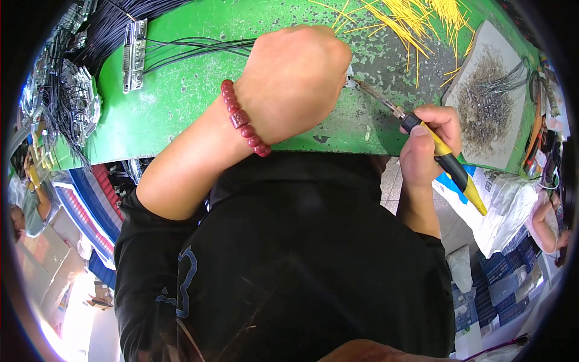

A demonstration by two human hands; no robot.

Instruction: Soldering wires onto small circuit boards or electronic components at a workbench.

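Note:
My left hand is closed over the workbench, back of the hand up, with a red bead bracelet at the wrist. Its fingertips are hidden beneath it. Black wires run in from the left and vanish under this hand. At its right edge peeks a small silvery piece, too covered to identify. My right hand grips a yellow and black soldering iron like a pen. The iron's tip points up-left and reaches close to the silvery piece; whether they touch, I cannot tell.
The green bench top is worn. A slotted metal block stands at the wires' far end. Wire bundles with metal parts crowd the left. Yellow wires lie at the back. A pale board with brown crumbs sits right.

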